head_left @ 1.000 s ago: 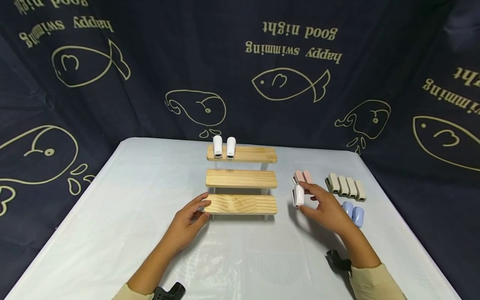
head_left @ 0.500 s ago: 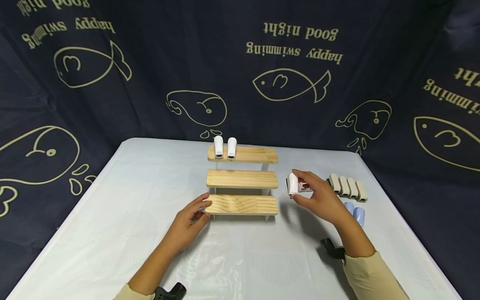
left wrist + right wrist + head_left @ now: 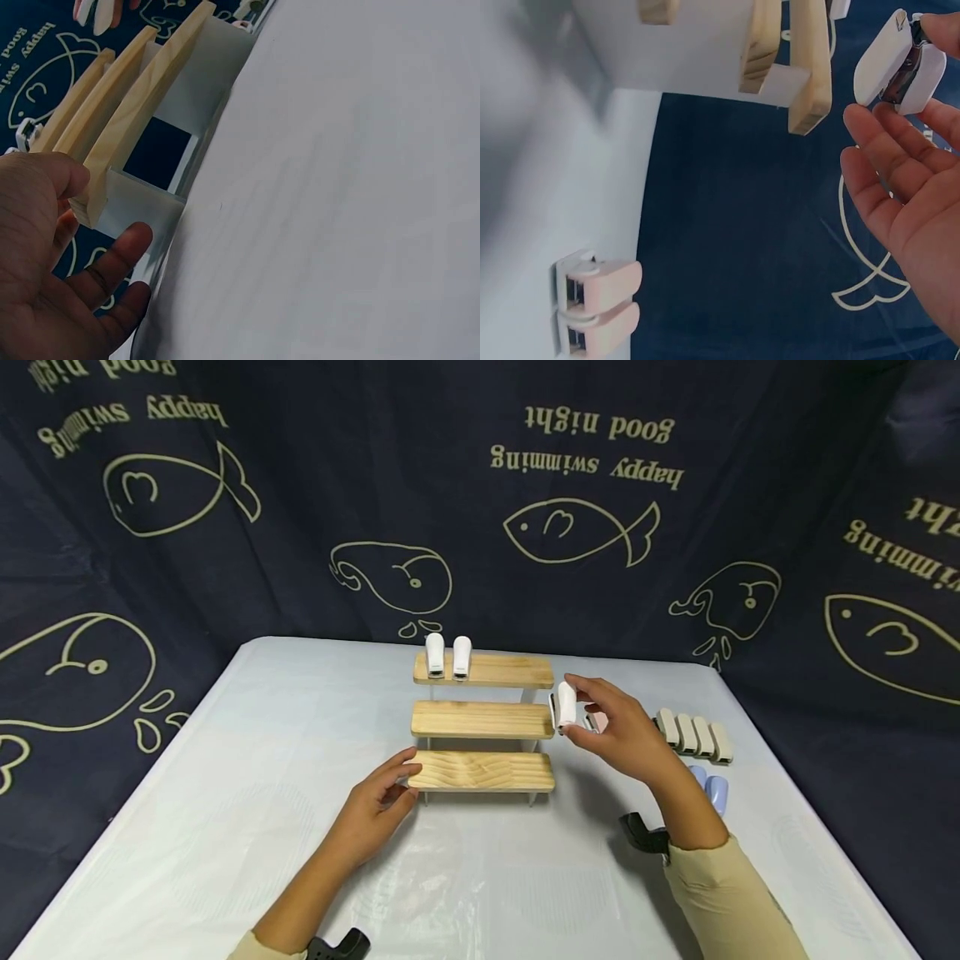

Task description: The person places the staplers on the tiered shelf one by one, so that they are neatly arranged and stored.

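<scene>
Since a second ago, my right hand point(image 3: 622, 739) has carried a white stapler point(image 3: 565, 706) up from the table point(image 3: 225, 777) to the right end of the middle shelf, pinched between thumb and fingertips. I count three wooden shelves on the stand point(image 3: 482, 718), two white staplers point(image 3: 447, 655) on the top one, four beige staplers point(image 3: 693, 733), two blue point(image 3: 708, 782) and two pink point(image 3: 596, 304). My left hand point(image 3: 375, 806) rests loosely open against the bottom shelf's left end. The backdrop point(image 3: 585, 439) reads "happy swimming, good night", upside down.
</scene>
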{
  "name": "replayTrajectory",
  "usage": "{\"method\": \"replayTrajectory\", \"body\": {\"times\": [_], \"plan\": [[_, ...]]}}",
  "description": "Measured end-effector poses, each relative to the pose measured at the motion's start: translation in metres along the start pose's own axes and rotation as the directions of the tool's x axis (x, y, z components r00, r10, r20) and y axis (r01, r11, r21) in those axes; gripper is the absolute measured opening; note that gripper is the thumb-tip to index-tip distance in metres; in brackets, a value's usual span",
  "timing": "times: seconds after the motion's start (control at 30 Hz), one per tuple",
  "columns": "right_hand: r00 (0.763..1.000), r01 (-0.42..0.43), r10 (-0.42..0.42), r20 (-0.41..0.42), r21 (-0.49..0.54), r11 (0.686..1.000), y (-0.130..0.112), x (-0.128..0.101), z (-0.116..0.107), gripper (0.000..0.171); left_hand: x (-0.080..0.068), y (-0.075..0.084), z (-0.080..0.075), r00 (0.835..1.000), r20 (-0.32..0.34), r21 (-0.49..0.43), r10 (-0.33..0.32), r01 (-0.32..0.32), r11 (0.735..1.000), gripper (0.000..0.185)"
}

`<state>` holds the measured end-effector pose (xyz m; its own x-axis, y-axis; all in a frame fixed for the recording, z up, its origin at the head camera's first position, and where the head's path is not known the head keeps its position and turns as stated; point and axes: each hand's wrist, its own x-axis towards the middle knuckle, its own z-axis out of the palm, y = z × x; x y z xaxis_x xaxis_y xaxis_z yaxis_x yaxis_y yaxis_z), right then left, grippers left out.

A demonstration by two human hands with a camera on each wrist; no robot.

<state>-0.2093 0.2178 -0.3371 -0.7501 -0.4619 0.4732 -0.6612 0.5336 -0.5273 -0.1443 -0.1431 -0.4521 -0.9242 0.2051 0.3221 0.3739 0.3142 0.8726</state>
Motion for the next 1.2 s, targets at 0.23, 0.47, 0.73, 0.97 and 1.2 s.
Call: {"method": "replayTrajectory", "body": {"times": [0.23,0.47,0.73,0.97,1.2], "plan": [[1.0,-0.013,0.013,0.008,0.02,1.0,-0.005,0.017,0.006,0.066,0.0,-0.002,-0.003,1.0,0.016,0.013,0.008,-0.008,1.0,0.035],[0.999,-0.035,0.035,0.017,0.014,0.999,-0.009,0.037,0.011,0.065,-0.002,-0.002,-0.004,1.0,0.01,0.007,0.015,-0.015,1.0,0.033],[0.997,-0.069,0.067,0.048,0.049,0.996,-0.014,0.055,0.022,0.066,-0.002,0.0,-0.003,1.0,0.01,0.001,0.019,-0.019,1.0,0.033],[0.994,-0.077,0.067,0.092,0.109,0.991,-0.02,0.07,0.037,0.067,-0.001,0.001,-0.002,1.0,0.008,0.009,0.017,-0.018,1.0,0.033],[0.99,-0.109,0.097,0.098,0.133,0.985,-0.021,0.082,0.047,0.068,-0.001,0.001,-0.001,1.0,0.009,-0.001,0.018,-0.018,1.0,0.033]]}}
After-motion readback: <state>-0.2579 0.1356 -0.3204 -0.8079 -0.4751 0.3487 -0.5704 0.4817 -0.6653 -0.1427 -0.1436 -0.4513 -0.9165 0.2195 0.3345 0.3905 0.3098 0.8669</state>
